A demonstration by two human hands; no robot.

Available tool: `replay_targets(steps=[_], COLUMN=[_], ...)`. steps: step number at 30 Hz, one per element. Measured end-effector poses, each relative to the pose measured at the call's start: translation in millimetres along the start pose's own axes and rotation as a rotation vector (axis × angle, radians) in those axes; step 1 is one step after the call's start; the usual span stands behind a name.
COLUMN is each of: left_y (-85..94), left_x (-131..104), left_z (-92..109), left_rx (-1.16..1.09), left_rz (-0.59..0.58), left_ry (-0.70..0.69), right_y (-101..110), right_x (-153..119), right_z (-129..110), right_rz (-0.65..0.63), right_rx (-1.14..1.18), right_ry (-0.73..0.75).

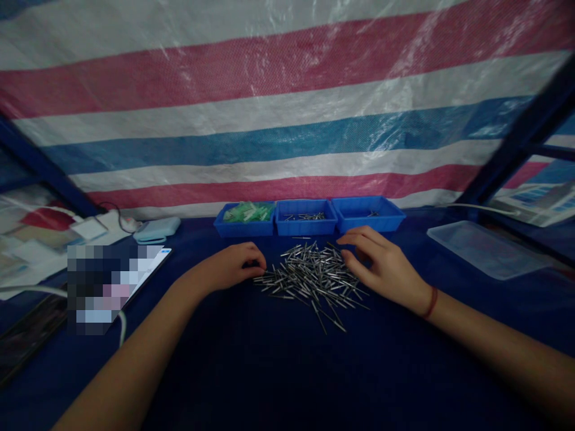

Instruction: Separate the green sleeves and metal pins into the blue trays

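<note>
A loose heap of thin silvery metal pins (314,275) lies on the dark blue tabletop, the pieces pointing every way. At the heap's left edge is my left hand (231,266), its fingers curled and the thumb and fingertips brought together. Whatever may be between those tips is too small to make out. My right hand (381,263), with a reddish band on the wrist, is by the heap's right side. Its thumb and fingers are apart, with nothing visible held between them.
Behind the heap stand three blue bins: one with green pieces (249,212), a middle bin (306,228) with metal pins, and a right bin (371,224) with a few. A clear plastic lid (485,248) lies right. A phone (150,263), cables and a light-blue case (157,229) sit left.
</note>
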State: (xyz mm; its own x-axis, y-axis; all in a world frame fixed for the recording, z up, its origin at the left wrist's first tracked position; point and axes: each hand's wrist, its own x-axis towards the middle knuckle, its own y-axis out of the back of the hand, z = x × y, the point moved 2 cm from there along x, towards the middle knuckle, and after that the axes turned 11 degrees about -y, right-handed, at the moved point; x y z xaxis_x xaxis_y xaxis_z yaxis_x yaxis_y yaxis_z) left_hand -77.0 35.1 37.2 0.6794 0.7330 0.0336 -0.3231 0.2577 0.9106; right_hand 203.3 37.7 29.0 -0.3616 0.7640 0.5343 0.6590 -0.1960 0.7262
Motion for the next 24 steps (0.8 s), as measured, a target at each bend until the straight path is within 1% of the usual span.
replay_targets(steps=[4, 6, 8, 9, 11, 14, 16, 19, 24], left_y=[5.2, 5.2, -0.1, -4.3, -16.7, -34.7, -41.4, -44.5, -47.6], left_x=[-2.0, 0.3, 5.7, 9.0, 15.7, 21.8, 22.2, 20.6, 20.1], left_z=[-2.8, 2.6, 16.0, 25.2, 46.5, 76.5, 88.3, 93.8, 92.4], left_rx=[0.023, 0.026, -0.021, -0.116, -0.341, -0.579, -0.664, -0.704, -0.728], left_rz=[0.079, 0.138, 0.211, 0.283, 0.346, 0.331, 0.333, 0.334, 0.309], left_ry=[0.055, 0.068, 0.062, 0.058, 0.039, -0.007, -0.002, 0.020, 0.037], right_y=[-1.5, -3.3, -6.4, -8.2, -11.2, -11.3, -9.1, -5.9, -5.3], right_x=[-0.1, -1.4, -4.4, -6.5, -11.4, -17.2, -19.0, -19.1, -17.5], right_z=[-5.5, -9.8, -15.2, -18.2, -25.4, -36.7, -42.5, -46.8, -46.0], right_rz=[-0.026, -0.047, -0.082, -0.102, -0.142, -0.160, -0.147, -0.108, -0.077], right_rx=[0.042, 0.110, 0.212, 0.270, 0.382, 0.522, 0.588, 0.647, 0.660], right_ry=[0.014, -0.016, -0.098, -0.149, -0.234, -0.281, -0.283, -0.267, -0.247])
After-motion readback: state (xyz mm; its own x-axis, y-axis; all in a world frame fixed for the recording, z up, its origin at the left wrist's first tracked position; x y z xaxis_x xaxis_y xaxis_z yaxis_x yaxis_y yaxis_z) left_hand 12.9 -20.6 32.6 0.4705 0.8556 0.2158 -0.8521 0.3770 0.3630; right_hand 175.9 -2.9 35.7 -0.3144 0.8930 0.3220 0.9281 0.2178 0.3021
